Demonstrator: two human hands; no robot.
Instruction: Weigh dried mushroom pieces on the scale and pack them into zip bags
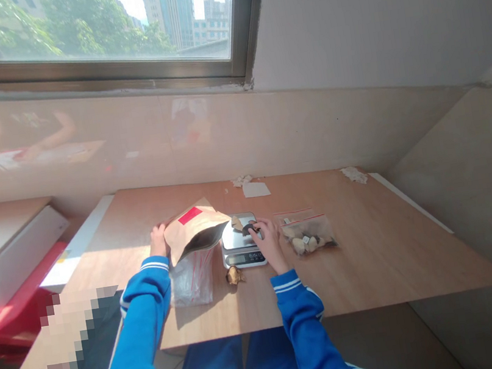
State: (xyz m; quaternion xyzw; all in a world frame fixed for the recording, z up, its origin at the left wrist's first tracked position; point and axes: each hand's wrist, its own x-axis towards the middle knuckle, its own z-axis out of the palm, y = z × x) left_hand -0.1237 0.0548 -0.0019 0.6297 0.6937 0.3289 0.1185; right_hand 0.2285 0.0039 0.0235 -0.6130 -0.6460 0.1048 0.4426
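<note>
- Your left hand (pixel 159 240) is closed on the left edge of a brown paper bag (pixel 199 223) with a red label; some fingers are hidden behind the paper, so you cannot tell how firm the hold is
- The bag sits just to the right of that hand, tilted, its dark mouth gaping toward you and the right; gripping one edge probably keeps it steady and leaves the opening unblocked
- Your right hand (pixel 270 244) reaches over the digital scale (pixel 245 265), thumb and fingertips brought together on a dark piece (pixel 248 230); whether the piece is lifted or resting on the plate is too small to tell
- The scale lies between your hands, just left of the right one, its display and buttons facing you, which likely makes the panel easy to read
- A pale piece (pixel 236 223) shows on the plate, beside the dark one, left of your right fingertips
- A brown, wrinkled lump (pixel 234 276) rests on the table (pixel 357 282), nearer you than the right hand and to its left, just in front of the scale, off the plate
- Clear plastic bags (pixel 191 284) with red seal lines lie below and right of your left hand, partly under the paper bag, perhaps to stay within reach
- A zip bag of pale chunks (pixel 310 238) lies just right of your right hand, apparently set aside from the scale
</note>
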